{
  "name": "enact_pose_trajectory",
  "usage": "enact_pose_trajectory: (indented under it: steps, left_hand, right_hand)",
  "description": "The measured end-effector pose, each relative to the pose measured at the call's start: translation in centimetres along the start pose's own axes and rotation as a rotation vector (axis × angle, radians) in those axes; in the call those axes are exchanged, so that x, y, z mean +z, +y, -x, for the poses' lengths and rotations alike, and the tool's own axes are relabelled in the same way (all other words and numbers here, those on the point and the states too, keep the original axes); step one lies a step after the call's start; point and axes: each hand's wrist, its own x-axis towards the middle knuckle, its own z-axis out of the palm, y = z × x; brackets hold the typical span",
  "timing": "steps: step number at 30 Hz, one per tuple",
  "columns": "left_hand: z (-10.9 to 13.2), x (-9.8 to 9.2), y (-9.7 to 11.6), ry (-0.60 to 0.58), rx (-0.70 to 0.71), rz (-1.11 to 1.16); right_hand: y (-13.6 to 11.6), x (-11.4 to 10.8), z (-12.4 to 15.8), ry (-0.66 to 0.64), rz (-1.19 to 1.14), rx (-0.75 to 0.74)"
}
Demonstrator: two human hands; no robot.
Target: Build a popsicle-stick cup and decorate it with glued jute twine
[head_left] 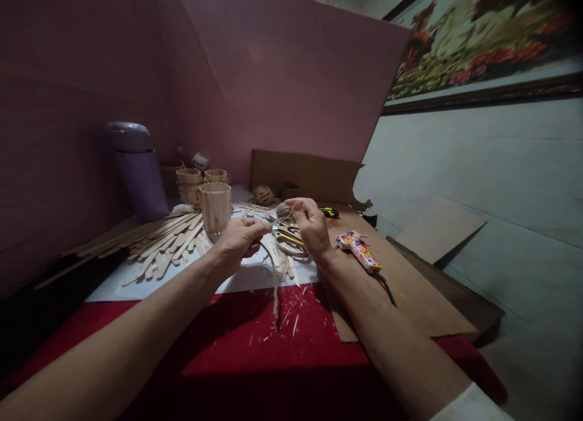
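Note:
Above the middle of the table, my left hand is closed in a pinch on a length of twine. From it a braided piece of the twine hangs over the table's near side. My right hand, a little apart to the right, pinches thin strands of the same twine, which stretch between the two hands. Under and between the hands lie yellow-handled scissors, partly covered by the twine. A small twine ball sits just behind my right fingers, and a larger twine ball rests farther back.
Wooden craft sticks fan out on white paper at left, beside a stick-covered cup and smaller cups. A purple flask stands behind. On cardboard at right lie a patterned glue gun and a yellow-black cutter. Red cloth bears wood scraps.

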Motion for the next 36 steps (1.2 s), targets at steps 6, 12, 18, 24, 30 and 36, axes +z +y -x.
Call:
enact_pose_trajectory:
  steps: [6,12,18,24,30,36]
  left_hand:
    - [0.3,0.1,0.1,-0.001,0.022,-0.047]
    - [0.0,-0.1,-0.2,0.056,0.061,-0.023]
    - [0.1,0.0,-0.2,0.046,0.084,0.104]
    - [0.0,-0.2,-0.4,-0.010,0.049,0.144]
    - [-0.1,-0.2,-0.6,0.010,0.031,0.154]
    - [0.0,0.0,-0.3,0.093,0.034,0.100]
  right_hand:
    - [-0.8,0.3,0.6,-0.124,0.107,-0.255]
    - [-1.5,0.5,1.3,-0.153,0.121,-0.340]
    - [-1.6,1.0,1.7,-0.200,0.014,-0.098]
    - [-1.1,1.3,1.5,-0.260,-0.087,0.075]
    - [-1.1,1.4,1.6,-0.273,-0.126,0.113]
    - [-1.0,1.2,1.5,-0.323,-0.126,0.079]
